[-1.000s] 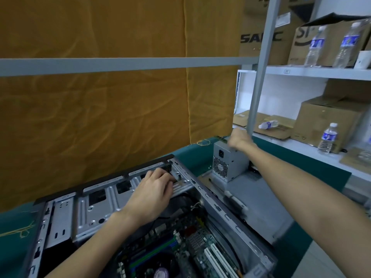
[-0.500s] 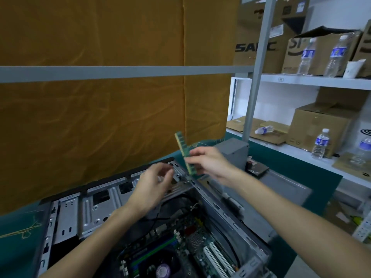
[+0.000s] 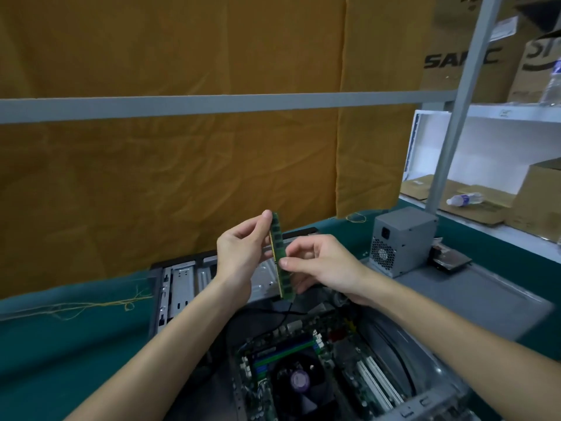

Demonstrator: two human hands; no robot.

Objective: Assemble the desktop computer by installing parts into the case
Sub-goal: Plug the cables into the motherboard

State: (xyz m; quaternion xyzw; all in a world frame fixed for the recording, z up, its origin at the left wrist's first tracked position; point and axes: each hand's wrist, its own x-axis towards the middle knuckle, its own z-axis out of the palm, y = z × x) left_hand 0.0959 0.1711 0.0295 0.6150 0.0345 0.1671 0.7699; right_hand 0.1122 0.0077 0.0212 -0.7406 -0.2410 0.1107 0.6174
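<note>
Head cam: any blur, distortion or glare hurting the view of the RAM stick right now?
Head view: RAM stick fairly sharp, pinched by left hand and right hand; wide-angle bends the grey bar; case edge at lower right is smeared; lighting dim and even, no glare.

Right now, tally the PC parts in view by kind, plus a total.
Memory stick, held up by both hands, left hand and right hand: 1
Power supply, standing on the table: 1
Open case: 1
Motherboard in the case: 1
CPU fan: 1
Total: 5
</note>
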